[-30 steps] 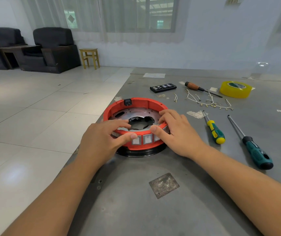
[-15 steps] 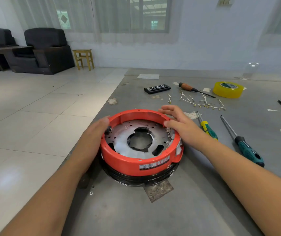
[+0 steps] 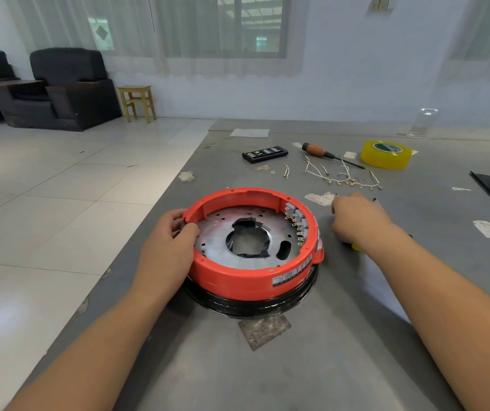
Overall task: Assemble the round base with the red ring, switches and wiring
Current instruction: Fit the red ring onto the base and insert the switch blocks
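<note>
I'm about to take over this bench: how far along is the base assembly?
Done: red ring sits on the round base, switches fitted. In hand: left hand grips the ring; right hand reaches toward a screwdriver. Left: wires lie loose on the table.

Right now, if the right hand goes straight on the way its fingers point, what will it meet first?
Probably the torn white tape scrap on the table, just ahead of the right hand. Beyond it lie the loose white wires. Depth is hard to judge from this one view.

Wires (image 3: 341,176) lie behind the base (image 3: 252,250), tape (image 3: 386,154) farther right.
</note>
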`<state>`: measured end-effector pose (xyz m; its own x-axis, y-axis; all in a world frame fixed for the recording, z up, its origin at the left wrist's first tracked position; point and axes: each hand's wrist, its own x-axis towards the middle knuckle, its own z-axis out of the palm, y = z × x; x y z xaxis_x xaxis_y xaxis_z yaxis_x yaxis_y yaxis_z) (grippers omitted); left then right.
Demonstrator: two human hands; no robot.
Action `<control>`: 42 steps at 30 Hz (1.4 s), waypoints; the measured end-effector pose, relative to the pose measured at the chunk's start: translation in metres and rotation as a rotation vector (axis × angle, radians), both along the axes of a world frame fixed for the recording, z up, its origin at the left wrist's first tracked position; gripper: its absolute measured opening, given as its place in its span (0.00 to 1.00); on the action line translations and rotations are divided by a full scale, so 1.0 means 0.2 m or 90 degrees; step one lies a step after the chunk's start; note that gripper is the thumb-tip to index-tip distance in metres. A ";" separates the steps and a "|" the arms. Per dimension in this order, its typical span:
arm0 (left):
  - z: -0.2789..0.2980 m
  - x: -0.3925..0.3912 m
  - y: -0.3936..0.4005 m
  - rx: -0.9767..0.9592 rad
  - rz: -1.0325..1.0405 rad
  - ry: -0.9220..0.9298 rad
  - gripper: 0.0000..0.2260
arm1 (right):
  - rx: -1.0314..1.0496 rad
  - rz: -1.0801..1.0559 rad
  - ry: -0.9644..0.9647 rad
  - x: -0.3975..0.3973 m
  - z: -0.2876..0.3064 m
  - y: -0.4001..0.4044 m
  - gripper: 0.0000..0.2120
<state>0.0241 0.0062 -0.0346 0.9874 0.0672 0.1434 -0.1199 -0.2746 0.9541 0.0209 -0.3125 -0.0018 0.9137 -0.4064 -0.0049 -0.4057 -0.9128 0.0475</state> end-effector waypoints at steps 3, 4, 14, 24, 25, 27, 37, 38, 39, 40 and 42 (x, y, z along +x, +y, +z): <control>0.02 -0.01 0.01 -0.005 -0.035 0.051 0.12 | -0.004 -0.028 0.034 -0.02 0.04 -0.05 0.17; 0.03 -0.01 0.02 -0.007 -0.044 0.068 0.14 | -0.011 -0.035 0.043 -0.03 0.06 -0.06 0.15; 0.11 0.15 0.02 0.066 -0.052 0.194 0.14 | -0.023 -0.064 0.107 -0.02 0.07 -0.09 0.21; 0.07 0.19 0.07 0.054 0.065 0.098 0.04 | 0.440 0.064 -0.256 0.03 0.11 0.15 0.31; 0.07 0.19 0.08 0.030 0.074 0.109 0.04 | 0.510 0.067 -0.275 0.03 0.11 0.19 0.32; 0.07 0.19 0.08 -0.048 0.077 0.146 0.04 | 0.643 0.075 -0.315 0.02 0.10 0.24 0.31; 0.04 0.13 0.01 -0.288 0.078 0.155 0.16 | 0.914 0.152 -0.402 -0.05 -0.12 0.63 0.57; 0.02 0.11 0.00 -0.277 0.081 0.140 0.13 | 0.910 0.154 -0.413 -0.05 -0.15 0.65 0.58; 0.01 0.10 -0.02 -0.269 0.079 0.127 0.12 | 0.906 0.154 -0.421 -0.05 -0.18 0.67 0.58; 0.00 0.09 -0.02 -0.268 0.076 0.115 0.12 | 0.909 0.149 -0.425 -0.05 -0.20 0.68 0.57; 0.00 0.08 -0.03 -0.297 0.064 0.104 0.13 | 0.951 0.129 -0.431 -0.04 -0.22 0.67 0.52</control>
<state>0.0392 0.0010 -0.0348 0.9798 0.1833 -0.0801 0.0461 0.1827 0.9821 0.0137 -0.1790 -0.0466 0.9468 -0.2902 0.1393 0.1383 -0.0242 -0.9901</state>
